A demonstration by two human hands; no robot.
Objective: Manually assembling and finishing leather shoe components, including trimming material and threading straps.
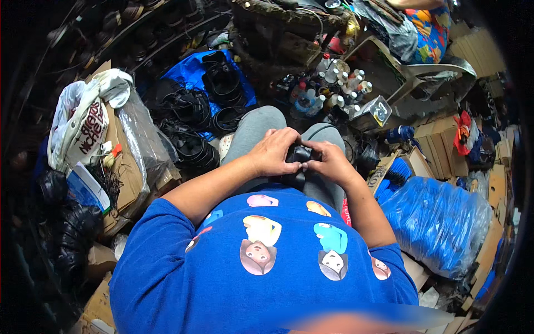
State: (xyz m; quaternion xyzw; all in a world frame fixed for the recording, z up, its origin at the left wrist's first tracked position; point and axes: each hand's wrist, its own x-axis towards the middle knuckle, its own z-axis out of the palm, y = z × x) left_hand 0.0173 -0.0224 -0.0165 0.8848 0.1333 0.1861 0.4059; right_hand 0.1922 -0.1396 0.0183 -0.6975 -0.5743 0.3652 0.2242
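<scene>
Between my knees I hold a glossy black shoe (301, 155), mostly covered by my fingers. My left hand (273, 152) curls over its left side, thumb pressed near the middle. On the other side my right hand (328, 161) pinches the shoe, its thumb close to the left thumb. The lower part of the shoe rests against my lap. Beyond my left knee, several black shoes (222, 83) lie on and around a blue plastic sheet (181, 68).
Several bottles (328, 89) stand ahead to the right, near a plastic chair (409, 75) with a person beyond it. At left lie cardboard (127, 167) and a white cloth bag (83, 119). A plastic-wrapped blue bundle (434, 222) sits at right by cardboard boxes (439, 145).
</scene>
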